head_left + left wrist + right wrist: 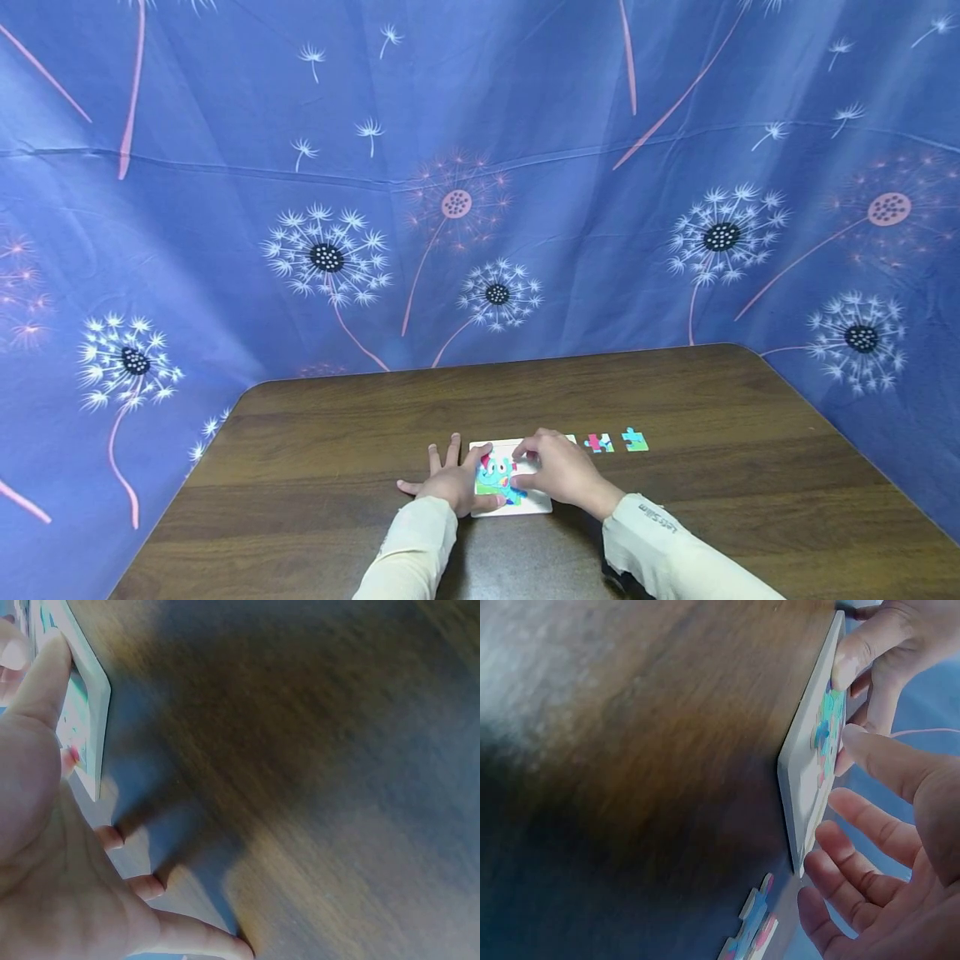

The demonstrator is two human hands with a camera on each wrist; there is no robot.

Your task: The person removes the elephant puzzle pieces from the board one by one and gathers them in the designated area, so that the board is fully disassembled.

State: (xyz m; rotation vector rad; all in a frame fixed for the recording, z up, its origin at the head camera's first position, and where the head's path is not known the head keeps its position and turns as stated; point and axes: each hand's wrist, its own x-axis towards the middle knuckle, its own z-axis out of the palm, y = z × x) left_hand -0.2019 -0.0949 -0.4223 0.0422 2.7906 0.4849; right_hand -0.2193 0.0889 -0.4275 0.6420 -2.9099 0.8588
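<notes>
A white-rimmed jigsaw board lies flat on the table, its left part filled with a bright picture of a blue cartoon animal on green. My left hand is spread at the board's left edge. Its thumb rests on the front left of the board, and the other fingers fan out, some on the tabletop. Over the right part of the board is my right hand, thumb and fingers bent loosely and apart. In the right wrist view, the right thumb is close to the picture, and no piece shows between the fingertips.
Right of the board lie a red, white and blue puzzle piece and a blue and green one. The brown wooden table backs onto a blue dandelion-print cloth. A dark object lies partly under the right sleeve.
</notes>
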